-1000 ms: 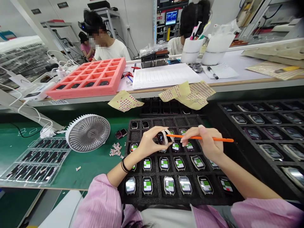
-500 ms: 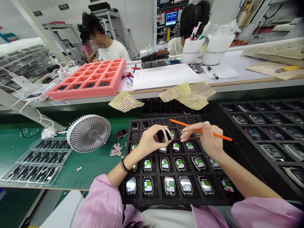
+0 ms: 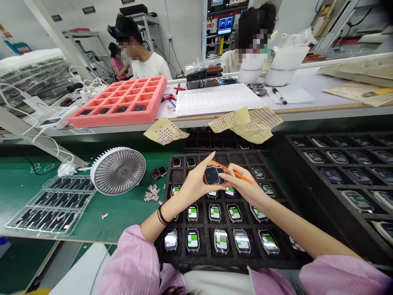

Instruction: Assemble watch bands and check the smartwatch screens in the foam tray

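My left hand (image 3: 194, 182) is closed around a dark-screened smartwatch case (image 3: 211, 175), thumb and fingers at its edges. A second watch-like dark piece (image 3: 220, 173) sits close against its right side; whether they are joined I cannot tell. My right hand (image 3: 241, 184) grips a thin orange stick (image 3: 246, 178), and its fingertips touch the right side of the pieces. Both hands are above a black foam tray (image 3: 211, 259), whose compartments hold several watch cases (image 3: 192, 239) with green and white screens lit. The hands cover part of the middle rows.
A white fan (image 3: 119, 170), small pale tabs (image 3: 152, 192) and a clear blister tray (image 3: 50, 203) lie left on the green bench. Another black tray (image 3: 334, 192) of watches stands right. Above is a shelf with a pink foam tray (image 3: 115, 119) and yellow sticker sheets (image 3: 167, 130). Two co-workers sit beyond.
My right hand has come left with the orange stick and now meets the pieces in my left hand. The watch has been turned, so its dark screen faces me more.
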Motion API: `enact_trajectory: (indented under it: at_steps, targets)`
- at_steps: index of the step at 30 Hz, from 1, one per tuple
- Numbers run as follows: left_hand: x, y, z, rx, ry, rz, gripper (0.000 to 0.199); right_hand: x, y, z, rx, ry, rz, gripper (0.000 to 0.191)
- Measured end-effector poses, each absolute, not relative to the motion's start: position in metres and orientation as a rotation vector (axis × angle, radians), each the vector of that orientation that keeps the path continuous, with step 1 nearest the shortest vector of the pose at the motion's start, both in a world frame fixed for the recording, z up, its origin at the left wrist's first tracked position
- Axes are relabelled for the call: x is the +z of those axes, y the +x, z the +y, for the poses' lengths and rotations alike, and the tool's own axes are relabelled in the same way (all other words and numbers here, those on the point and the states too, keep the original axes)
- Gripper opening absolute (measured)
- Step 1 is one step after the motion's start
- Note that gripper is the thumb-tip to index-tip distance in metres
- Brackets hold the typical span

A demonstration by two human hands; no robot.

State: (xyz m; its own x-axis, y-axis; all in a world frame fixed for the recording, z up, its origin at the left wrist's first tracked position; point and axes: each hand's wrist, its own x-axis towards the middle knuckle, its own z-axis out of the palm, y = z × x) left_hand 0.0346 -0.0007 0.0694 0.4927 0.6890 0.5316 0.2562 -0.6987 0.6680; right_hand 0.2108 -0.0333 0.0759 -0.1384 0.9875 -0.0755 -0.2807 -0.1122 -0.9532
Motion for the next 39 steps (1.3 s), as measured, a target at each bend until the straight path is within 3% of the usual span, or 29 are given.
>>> enact_trajectory:
  at_steps: [15, 20, 24, 28, 31, 34, 39]
  targets:
    - [0.091, -0.002, 0.022, 1.43, 2.064, 0.91, 0.086, 0.087, 0.226, -0.033, 1.35, -0.993, -1.2, 0.046]
    - [0.054, 0.013, 0.072, 1.121, 2.194, 0.966, 0.07, 0.059, 0.239, 0.022, 1.176, -1.204, -1.41, 0.048]
    - [0.017, 0.047, 0.109, 0.909, 2.304, 0.997, 0.067, 0.033, 0.241, 0.066, 0.971, -1.416, -1.499, 0.048]
    - [0.014, 0.055, 0.115, 0.719, 2.439, 1.074, 0.069, 0.034, 0.254, 0.073, 0.841, -1.555, -1.594, 0.042]
    - [0.029, 0.036, 0.104, 0.65, 2.554, 1.207, 0.042, 0.042, 0.265, 0.062, 0.769, -1.619, -1.662, 0.031]
    - [0.044, 0.009, 0.09, 0.218, 2.574, 1.281, 0.025, 0.042, 0.264, 0.049, 0.802, -1.662, -1.755, 0.032]
    - [0.046, -0.01, 0.071, -0.106, 2.538, 1.253, 0.042, 0.025, 0.248, 0.041, 0.826, -1.759, -1.85, 0.025]
